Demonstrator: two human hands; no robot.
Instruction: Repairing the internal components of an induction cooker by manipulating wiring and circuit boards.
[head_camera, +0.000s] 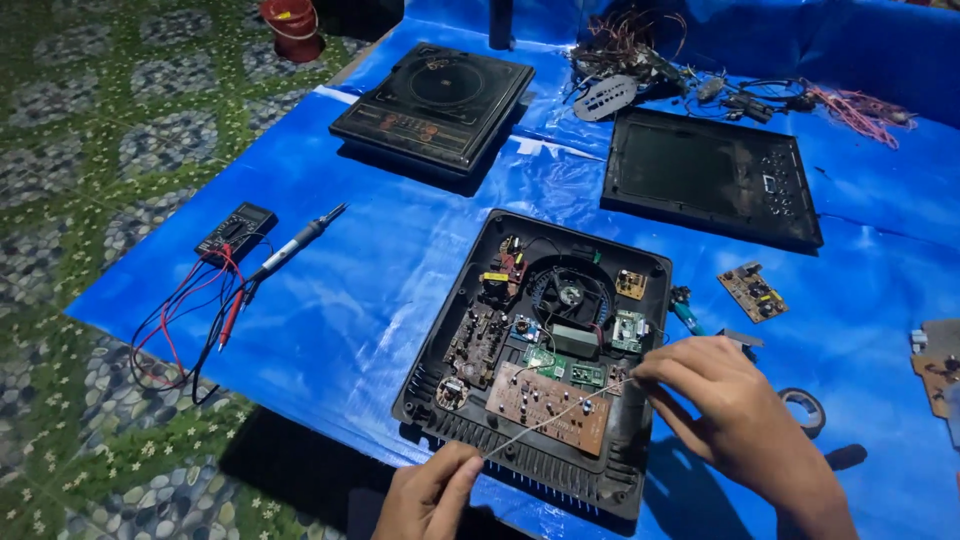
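Note:
An opened black cooktop base lies in front of me with a fan, several small circuit boards and a brown control board inside. My left hand pinches the near end of a thin pale wire at the base's front edge. My right hand pinches the wire's far end over the right side of the base. The wire stretches diagonally across the brown board between both hands.
A blue tarp covers the table. On it: a multimeter with red and black leads, a soldering iron, an intact cooktop, a black top cover, a loose small board, a tape roll, tangled wires.

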